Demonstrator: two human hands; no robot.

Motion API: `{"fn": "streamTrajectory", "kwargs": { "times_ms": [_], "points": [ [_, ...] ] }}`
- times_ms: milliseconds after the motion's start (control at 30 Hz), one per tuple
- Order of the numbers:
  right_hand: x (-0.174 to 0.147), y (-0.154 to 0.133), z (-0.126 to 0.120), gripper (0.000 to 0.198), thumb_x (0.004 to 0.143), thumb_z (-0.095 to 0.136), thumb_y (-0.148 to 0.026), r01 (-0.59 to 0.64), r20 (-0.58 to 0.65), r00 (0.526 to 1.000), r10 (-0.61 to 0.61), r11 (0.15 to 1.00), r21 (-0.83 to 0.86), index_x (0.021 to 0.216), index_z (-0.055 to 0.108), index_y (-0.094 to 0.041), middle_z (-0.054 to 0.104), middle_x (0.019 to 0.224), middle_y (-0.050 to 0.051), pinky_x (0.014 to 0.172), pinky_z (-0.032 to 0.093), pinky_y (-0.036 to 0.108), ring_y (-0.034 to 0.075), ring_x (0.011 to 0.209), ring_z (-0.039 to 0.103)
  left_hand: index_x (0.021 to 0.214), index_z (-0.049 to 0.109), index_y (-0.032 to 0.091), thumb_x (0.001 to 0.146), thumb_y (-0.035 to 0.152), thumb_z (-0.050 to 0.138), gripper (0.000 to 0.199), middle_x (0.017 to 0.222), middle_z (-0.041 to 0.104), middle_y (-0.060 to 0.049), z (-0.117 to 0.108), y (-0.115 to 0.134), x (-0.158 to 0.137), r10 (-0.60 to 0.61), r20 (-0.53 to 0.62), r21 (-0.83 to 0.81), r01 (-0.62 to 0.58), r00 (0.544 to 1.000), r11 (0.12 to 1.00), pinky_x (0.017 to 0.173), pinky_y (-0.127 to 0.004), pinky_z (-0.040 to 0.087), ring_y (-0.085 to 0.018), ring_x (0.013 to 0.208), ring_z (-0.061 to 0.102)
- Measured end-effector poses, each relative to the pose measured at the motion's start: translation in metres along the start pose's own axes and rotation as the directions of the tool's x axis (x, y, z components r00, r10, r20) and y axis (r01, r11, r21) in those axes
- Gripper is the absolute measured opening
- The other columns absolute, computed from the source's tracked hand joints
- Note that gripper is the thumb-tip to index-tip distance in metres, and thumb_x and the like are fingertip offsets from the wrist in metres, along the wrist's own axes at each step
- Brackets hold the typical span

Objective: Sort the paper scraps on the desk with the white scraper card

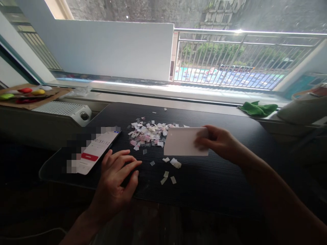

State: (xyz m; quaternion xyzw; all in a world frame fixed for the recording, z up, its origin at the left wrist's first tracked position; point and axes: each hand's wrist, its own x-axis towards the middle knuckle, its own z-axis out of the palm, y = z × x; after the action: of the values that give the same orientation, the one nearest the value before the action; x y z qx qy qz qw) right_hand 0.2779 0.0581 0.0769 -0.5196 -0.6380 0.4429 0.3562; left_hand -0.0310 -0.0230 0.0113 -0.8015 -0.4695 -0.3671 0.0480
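My right hand grips the right end of a pale rectangular sheet of paper or card, thumb in front and fingers partly hidden. The sheet is held up over the right side of a pile of small cut paper pieces, white, pinkish and clear. Nearer to me lie several loose pieces on the dark table. My left hand rests at the table's near side with fingers spread and nothing in them. Just beyond it lies a phone showing a running time, its left part blurred out.
At the left, a board with coloured lumps sits above a white radiator. A green cloth and a light bag are at the right by the window sill. Railings stand outside.
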Motion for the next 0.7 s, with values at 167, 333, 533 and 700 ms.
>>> {"fn": "streamTrajectory", "kwargs": {
  "times_ms": [167, 333, 533, 700],
  "points": [
    [0.02, 0.006, 0.006, 0.021, 0.068, 0.073, -0.027, -0.006, -0.027, 1.0, 0.007, 0.998, 0.058, 0.081, 0.063, -0.016, 0.07, 0.073, 0.003, 0.059, 0.054, 0.028, 0.015, 0.065, 0.066, 0.101, 0.064, 0.023, 0.082, 0.015, 0.055, 0.022, 0.095, 0.064, -0.004, -0.001, -0.001, 0.0, 0.007, -0.004, -0.002, -0.007, 1.0, 1.0, 0.11, -0.058, 0.029, -0.028, 0.109, 0.057],
    [0.02, 0.009, -0.002, 0.018, 0.068, 0.074, -0.025, -0.072, 0.047, 0.996, 0.072, 0.997, 0.014, 0.077, 0.062, -0.015, 0.068, 0.072, 0.001, 0.06, 0.051, 0.026, 0.013, 0.064, 0.063, 0.103, 0.062, 0.024, 0.083, 0.014, 0.054, 0.023, 0.096, 0.064, -0.004, -0.001, -0.001, 0.0, 0.021, 0.006, 0.01, -0.021, 1.0, 1.0, 0.109, -0.059, 0.028, -0.028, 0.11, 0.056],
    [0.01, 0.004, -0.025, 0.02, 0.072, 0.074, -0.03, -0.101, 0.297, 0.948, 0.113, 0.993, -0.058, 0.082, 0.065, -0.015, 0.067, 0.074, -0.001, 0.062, 0.049, 0.023, 0.011, 0.068, 0.062, 0.103, 0.061, 0.022, 0.083, 0.013, 0.054, 0.023, 0.096, 0.063, -0.005, -0.001, 0.0, 0.0, 0.034, 0.004, 0.012, -0.034, 0.999, 0.999, 0.108, -0.06, 0.028, -0.028, 0.109, 0.056],
    [0.023, 0.001, -0.006, 0.018, 0.072, 0.074, -0.026, 0.006, 0.215, 0.976, -0.012, 1.0, 0.027, 0.082, 0.063, -0.016, 0.065, 0.073, -0.003, 0.065, 0.051, 0.025, 0.011, 0.068, 0.062, 0.103, 0.061, 0.022, 0.083, 0.012, 0.054, 0.023, 0.095, 0.063, -0.006, 0.0, -0.001, 0.0, 0.054, 0.008, 0.027, -0.054, 0.999, 0.998, 0.107, -0.062, 0.028, -0.029, 0.109, 0.055]
  ]
}}
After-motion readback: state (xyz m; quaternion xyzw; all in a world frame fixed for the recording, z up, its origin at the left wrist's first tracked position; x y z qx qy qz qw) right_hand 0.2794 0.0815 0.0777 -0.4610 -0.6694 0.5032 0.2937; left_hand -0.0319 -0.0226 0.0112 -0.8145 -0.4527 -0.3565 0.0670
